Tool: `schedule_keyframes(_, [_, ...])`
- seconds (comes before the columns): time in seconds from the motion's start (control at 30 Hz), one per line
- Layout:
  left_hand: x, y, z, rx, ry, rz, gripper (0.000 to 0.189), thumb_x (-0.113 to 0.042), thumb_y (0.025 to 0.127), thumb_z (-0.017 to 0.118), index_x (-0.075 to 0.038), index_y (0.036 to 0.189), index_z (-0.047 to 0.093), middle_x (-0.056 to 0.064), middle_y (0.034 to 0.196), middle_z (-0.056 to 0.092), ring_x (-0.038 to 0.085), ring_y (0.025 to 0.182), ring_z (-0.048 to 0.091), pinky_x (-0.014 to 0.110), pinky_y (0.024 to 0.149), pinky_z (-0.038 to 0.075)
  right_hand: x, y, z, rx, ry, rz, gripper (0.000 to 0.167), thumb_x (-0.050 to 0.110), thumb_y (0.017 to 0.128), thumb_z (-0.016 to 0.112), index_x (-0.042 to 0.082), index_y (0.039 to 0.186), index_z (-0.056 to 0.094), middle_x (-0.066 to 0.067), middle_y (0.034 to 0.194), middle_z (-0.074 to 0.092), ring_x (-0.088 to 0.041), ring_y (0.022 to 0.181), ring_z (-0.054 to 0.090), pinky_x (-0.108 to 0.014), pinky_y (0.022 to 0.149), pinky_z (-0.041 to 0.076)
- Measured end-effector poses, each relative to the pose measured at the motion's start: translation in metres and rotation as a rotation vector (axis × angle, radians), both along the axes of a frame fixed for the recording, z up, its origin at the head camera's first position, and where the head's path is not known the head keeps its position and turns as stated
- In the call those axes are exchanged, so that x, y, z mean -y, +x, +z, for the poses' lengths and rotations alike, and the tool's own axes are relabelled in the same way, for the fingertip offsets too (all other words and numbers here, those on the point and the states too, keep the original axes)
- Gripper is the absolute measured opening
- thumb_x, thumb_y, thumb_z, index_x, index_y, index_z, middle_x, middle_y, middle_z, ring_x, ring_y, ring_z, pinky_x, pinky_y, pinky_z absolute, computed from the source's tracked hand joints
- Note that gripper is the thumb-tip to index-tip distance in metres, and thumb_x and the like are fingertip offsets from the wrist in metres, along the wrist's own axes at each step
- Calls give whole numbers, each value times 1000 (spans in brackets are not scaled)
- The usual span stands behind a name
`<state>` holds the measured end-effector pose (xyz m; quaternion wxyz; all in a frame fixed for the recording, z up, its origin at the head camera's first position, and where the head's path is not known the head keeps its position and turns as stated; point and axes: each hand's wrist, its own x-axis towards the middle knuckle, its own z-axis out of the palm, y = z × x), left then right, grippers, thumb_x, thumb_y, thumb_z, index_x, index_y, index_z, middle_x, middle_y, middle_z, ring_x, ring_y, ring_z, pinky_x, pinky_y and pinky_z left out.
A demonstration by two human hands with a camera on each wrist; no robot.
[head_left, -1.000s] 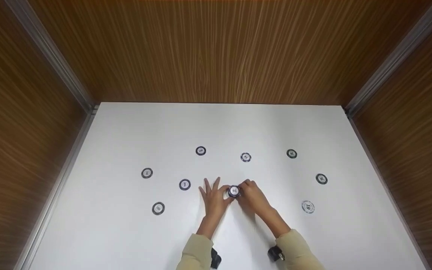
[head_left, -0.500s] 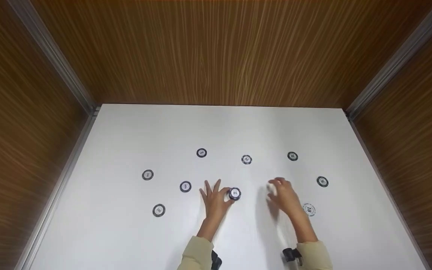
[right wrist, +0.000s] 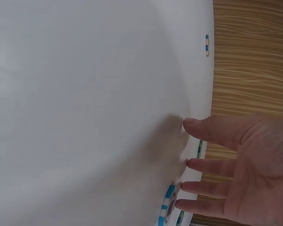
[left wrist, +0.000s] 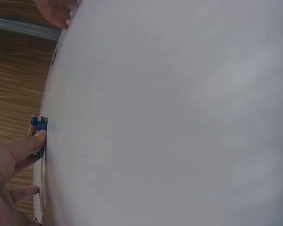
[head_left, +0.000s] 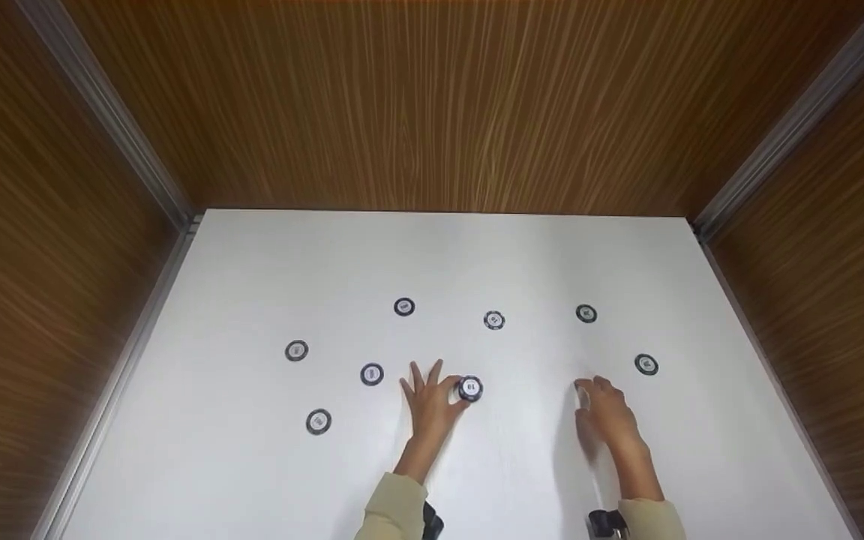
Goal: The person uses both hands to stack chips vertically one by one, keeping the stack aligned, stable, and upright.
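My L hand pinches the chip stack at its 2 o'clock; best hold it steady. My R hand, approx 3 o'clock of the stack, is loose, grasping nothing; a blue-white chip lies by its fingertips, contact unclear. Pinch the rim, thumb opp. fingers.

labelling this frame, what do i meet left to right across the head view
Leftmost chip, lower-left chip, mid-left chip, left hand, chip stack, chip beyond the stack, right hand, rightmost chip
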<state>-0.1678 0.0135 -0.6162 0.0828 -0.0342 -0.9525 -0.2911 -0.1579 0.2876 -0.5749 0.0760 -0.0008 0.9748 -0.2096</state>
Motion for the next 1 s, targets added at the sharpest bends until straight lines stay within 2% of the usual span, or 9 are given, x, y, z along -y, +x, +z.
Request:
schedule_keyframes(0.17, [-1,1,0,1,-2,3,38,-30,64,81,-17,98,70,14,131,49,52,126,22,69,97,13,-3,4,-2,-28,-5,-52,41,1,83,57,-6,122,50,-35,125,40,-54,111,39,-64,84,37])
schedule_keyframes(0.33, [-2,2,0,10,16,-5,37,-29,65,80,-17,98,70,15,131,49,52,126,21,69,97,12,-6,10,-5,-18,23,-124,39,2,87,54,-9,123,48,-37,123,40,-55,108,41,-65,80,39])
schedule_keyframes(0.6, [0,1,0,21,21,-10,37,-30,65,79,-17,99,70,15,132,47,52,127,20,69,97,11,-11,20,-5,-36,17,-222,36,-1,84,55,-12,118,51,-37,112,46,-52,98,47,-59,72,45])
schedule_keyframes(0.8, [0,0,2,12,0,0,37,-31,65,80,-17,98,70,14,131,48,52,126,21,69,97,12,-11,26,-6,-72,14,-241,31,-3,82,57,-14,111,53,-37,103,48,-50,91,49,-55,71,46])
schedule_keyframes(1.0, [0,1,1,23,27,-4,37,-29,64,81,-17,98,70,14,131,48,52,126,21,69,97,11,-10,27,-8,-144,23,-257,25,-4,82,55,-15,105,56,-32,94,51,-45,82,52,-51,65,48])
